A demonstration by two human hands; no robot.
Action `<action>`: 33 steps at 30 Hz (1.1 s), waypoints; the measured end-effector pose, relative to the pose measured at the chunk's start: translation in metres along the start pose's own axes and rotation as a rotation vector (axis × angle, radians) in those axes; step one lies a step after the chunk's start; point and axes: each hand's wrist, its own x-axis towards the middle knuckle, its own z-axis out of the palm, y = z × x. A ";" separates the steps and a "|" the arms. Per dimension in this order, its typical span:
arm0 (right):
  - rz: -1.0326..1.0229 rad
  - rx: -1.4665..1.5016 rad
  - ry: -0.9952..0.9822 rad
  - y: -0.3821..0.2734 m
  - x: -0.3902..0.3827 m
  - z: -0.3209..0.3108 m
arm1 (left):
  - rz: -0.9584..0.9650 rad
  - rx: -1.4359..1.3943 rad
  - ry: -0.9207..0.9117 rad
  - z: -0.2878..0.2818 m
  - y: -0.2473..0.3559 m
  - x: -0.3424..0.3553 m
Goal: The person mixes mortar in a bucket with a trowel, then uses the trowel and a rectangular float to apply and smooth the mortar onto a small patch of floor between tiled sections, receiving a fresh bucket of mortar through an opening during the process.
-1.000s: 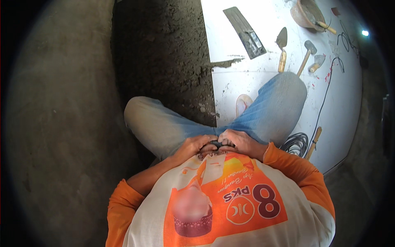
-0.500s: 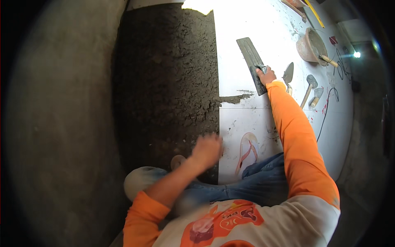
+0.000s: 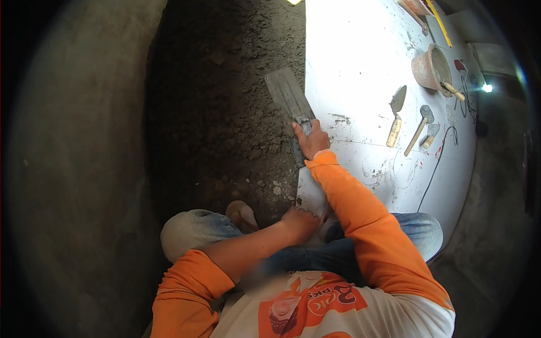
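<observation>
My right hand (image 3: 313,141) is closed round the handle of a long grey plastering float (image 3: 285,90). The float's blade lies slanted over the left edge of the white tiles (image 3: 360,160), mostly above the rough dark mortar bed (image 3: 214,112). Close to my knees, my left hand (image 3: 302,224) is curled into a fist near the tile edge. No object shows in it, though its fingers are partly turned from view. Thin smears of mortar mark the tiles to the right of the float.
On the tiles to the right lie a pointed trowel (image 3: 397,115), a mallet (image 3: 420,129) and a small wooden-handled scraper (image 3: 431,136). Beyond them stands a bucket (image 3: 431,69) with a handled tool in it. A black cable (image 3: 437,174) trails nearby. A bare wall (image 3: 84,158) rises at left.
My right hand has swung the float leftward, from the tiles to the mortar bed. The thick mortar strip on the tile is gone. My left hand has dropped slightly closer to me.
</observation>
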 end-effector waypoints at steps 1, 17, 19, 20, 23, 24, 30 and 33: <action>0.023 0.000 0.040 -0.012 -0.001 -0.005 | -0.008 -0.008 -0.002 0.003 -0.002 -0.002; -0.609 -0.432 -0.402 -0.019 0.020 -0.034 | 0.054 -0.049 -0.033 0.001 -0.024 -0.009; -0.600 -0.602 -0.485 -0.034 0.042 -0.030 | 0.068 -0.038 -0.050 -0.003 -0.023 -0.008; -0.604 -0.615 -0.451 -0.047 0.059 -0.028 | 0.069 -0.040 -0.043 -0.006 -0.023 -0.008; -0.603 -0.503 -0.258 -0.073 0.114 -0.027 | 0.052 -0.039 -0.017 -0.014 -0.023 -0.004; -0.564 -0.452 -0.236 -0.091 0.120 -0.031 | 0.033 -0.050 -0.005 -0.013 -0.023 -0.005; -0.822 -0.315 -0.292 -0.089 0.080 -0.027 | 0.019 -0.043 0.006 -0.019 -0.018 -0.006; -1.064 -0.303 -0.285 -0.057 0.024 0.002 | 0.008 -0.043 0.008 -0.023 -0.018 -0.010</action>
